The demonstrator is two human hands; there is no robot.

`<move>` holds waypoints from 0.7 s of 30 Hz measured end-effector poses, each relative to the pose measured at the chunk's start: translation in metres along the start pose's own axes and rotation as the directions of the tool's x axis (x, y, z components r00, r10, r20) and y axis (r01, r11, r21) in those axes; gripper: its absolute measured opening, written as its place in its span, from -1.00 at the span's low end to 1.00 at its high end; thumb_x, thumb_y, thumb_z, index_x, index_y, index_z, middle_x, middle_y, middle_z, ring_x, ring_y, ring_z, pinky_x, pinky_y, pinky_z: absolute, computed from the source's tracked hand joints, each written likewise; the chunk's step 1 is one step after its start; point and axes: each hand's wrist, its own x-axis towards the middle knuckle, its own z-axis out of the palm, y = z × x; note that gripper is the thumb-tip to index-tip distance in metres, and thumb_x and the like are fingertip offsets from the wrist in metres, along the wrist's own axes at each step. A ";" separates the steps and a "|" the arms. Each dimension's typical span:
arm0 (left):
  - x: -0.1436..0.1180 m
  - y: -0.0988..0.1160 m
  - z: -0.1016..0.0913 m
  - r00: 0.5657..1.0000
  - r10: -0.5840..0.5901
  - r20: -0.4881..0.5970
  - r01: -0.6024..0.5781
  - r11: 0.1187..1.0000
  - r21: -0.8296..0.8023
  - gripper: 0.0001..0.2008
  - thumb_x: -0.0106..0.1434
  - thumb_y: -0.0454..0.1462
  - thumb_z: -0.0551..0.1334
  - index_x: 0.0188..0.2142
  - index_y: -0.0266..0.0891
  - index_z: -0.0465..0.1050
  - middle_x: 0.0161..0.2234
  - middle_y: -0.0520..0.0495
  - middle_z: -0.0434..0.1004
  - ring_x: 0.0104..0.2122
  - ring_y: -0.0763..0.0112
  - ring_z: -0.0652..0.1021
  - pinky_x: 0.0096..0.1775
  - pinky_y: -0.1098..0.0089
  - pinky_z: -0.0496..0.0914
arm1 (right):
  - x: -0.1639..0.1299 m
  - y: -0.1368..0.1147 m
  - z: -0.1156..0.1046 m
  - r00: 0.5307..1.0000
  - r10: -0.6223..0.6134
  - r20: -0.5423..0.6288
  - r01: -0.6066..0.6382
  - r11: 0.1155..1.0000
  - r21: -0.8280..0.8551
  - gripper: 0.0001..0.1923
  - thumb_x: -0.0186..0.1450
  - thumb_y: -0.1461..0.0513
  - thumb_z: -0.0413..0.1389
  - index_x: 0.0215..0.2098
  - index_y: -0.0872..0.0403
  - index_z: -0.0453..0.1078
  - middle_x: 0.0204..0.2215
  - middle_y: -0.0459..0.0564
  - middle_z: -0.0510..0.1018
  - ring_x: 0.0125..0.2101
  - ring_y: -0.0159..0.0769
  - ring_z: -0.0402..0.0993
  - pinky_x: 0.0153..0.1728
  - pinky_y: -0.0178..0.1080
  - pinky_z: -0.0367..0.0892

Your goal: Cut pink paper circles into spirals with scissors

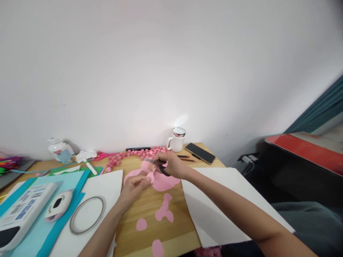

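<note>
Gripping scissors (158, 165) right hand (173, 165), left hand (134, 187) seemingly pinching pink paper (160, 181)

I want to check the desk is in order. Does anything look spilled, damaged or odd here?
Nothing looks damaged. Small pink paper pieces lie loose on the desk near the hands, and pink balls are scattered along the wall. The phone lies close to the desk's edge.
</note>
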 end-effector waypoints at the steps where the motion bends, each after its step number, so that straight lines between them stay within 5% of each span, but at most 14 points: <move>1: 0.000 0.001 0.000 0.998 0.007 0.066 -0.006 1.000 -0.023 -0.68 0.19 -0.15 0.13 -0.60 -0.26 0.42 -0.50 -0.02 0.40 -0.39 0.36 0.41 -0.33 0.42 0.29 | 0.001 0.000 -0.007 1.000 0.008 -0.003 -0.008 0.999 -0.038 -0.92 0.04 0.38 0.13 -0.46 0.12 0.37 -0.61 -0.19 0.31 -0.58 -0.47 0.17 -0.53 -0.40 0.09; 4: 0.001 0.000 0.002 0.984 -0.007 0.180 0.009 1.000 -0.014 -0.71 0.15 -0.17 0.17 -0.60 -0.27 0.46 -0.49 -0.04 0.44 -0.39 0.36 0.42 -0.33 0.41 0.30 | 0.004 0.007 -0.025 0.993 0.107 -0.049 -0.111 0.991 -0.069 -0.87 0.02 0.35 0.16 -0.41 0.12 0.39 -0.61 -0.18 0.36 -0.58 -0.46 0.22 -0.54 -0.40 0.09; 9: 0.002 -0.020 0.010 0.955 -0.199 0.220 0.139 0.955 0.262 -0.91 -0.02 -0.28 0.29 -0.54 -0.28 0.51 -0.55 -0.02 0.52 -0.52 0.38 0.46 -0.48 0.44 0.31 | -0.002 0.036 -0.036 0.906 0.413 -0.088 -0.386 0.895 0.222 -0.76 -0.12 0.27 0.29 -0.49 0.10 0.36 -0.67 -0.18 0.41 -0.61 -0.39 0.33 -0.60 -0.39 0.14; 10: 0.002 -0.023 0.011 0.965 -0.163 0.207 0.099 0.953 0.287 -0.93 0.01 -0.31 0.26 -0.51 -0.28 0.51 -0.53 -0.03 0.54 -0.51 0.37 0.48 -0.48 0.44 0.32 | -0.004 0.042 -0.036 0.896 0.436 -0.083 -0.406 0.880 0.246 -0.75 -0.13 0.24 0.30 -0.50 0.10 0.36 -0.68 -0.17 0.42 -0.62 -0.37 0.35 -0.61 -0.38 0.16; 12: 0.001 -0.026 0.013 0.992 0.097 0.082 -0.120 0.926 0.358 -0.87 0.12 -0.34 0.17 -0.40 -0.26 0.50 -0.41 -0.09 0.57 -0.40 0.34 0.51 -0.36 0.38 0.38 | -0.009 0.050 -0.035 0.879 0.472 -0.070 -0.434 0.850 0.298 -0.70 -0.14 0.19 0.31 -0.48 0.11 0.35 -0.68 -0.14 0.44 -0.63 -0.33 0.39 -0.62 -0.36 0.20; 13: 0.000 -0.026 0.013 0.965 0.264 0.004 -0.242 0.877 0.414 -0.84 0.17 -0.35 0.12 -0.34 -0.25 0.49 -0.36 -0.11 0.56 -0.34 0.33 0.51 -0.30 0.33 0.38 | -0.011 0.052 -0.036 0.872 0.484 -0.068 -0.440 0.837 0.324 -0.68 -0.14 0.17 0.32 -0.47 0.12 0.35 -0.67 -0.14 0.44 -0.62 -0.33 0.41 -0.61 -0.34 0.23; 15: -0.002 -0.023 0.013 0.819 0.565 -0.102 -0.426 0.718 0.550 -0.81 0.20 -0.41 0.09 -0.26 -0.24 0.45 -0.33 -0.14 0.53 -0.29 0.31 0.48 -0.24 0.27 0.37 | -0.013 0.053 -0.039 0.864 0.498 -0.073 -0.440 0.817 0.372 -0.65 -0.14 0.13 0.32 -0.46 0.12 0.34 -0.67 -0.15 0.44 -0.62 -0.34 0.42 -0.58 -0.33 0.27; 18: -0.002 -0.005 0.014 0.607 0.789 -0.095 -0.572 0.517 0.637 -0.76 0.14 -0.52 0.09 -0.24 -0.26 0.38 -0.36 -0.15 0.48 -0.32 0.32 0.45 -0.30 0.28 0.36 | -0.011 0.051 -0.046 0.858 0.505 -0.087 -0.429 0.800 0.419 -0.63 -0.12 0.11 0.31 -0.43 0.11 0.33 -0.68 -0.18 0.42 -0.64 -0.39 0.41 -0.57 -0.34 0.29; 21: -0.004 0.033 0.016 0.559 0.826 -0.071 -0.648 0.489 0.584 -0.74 0.14 -0.56 0.05 -0.29 -0.25 0.35 -0.40 -0.13 0.46 -0.34 0.33 0.45 -0.34 0.28 0.37 | -0.010 0.050 -0.045 0.855 0.514 -0.075 -0.438 0.791 0.428 -0.63 -0.14 0.14 0.32 -0.43 0.12 0.34 -0.68 -0.17 0.43 -0.63 -0.37 0.43 -0.59 -0.35 0.29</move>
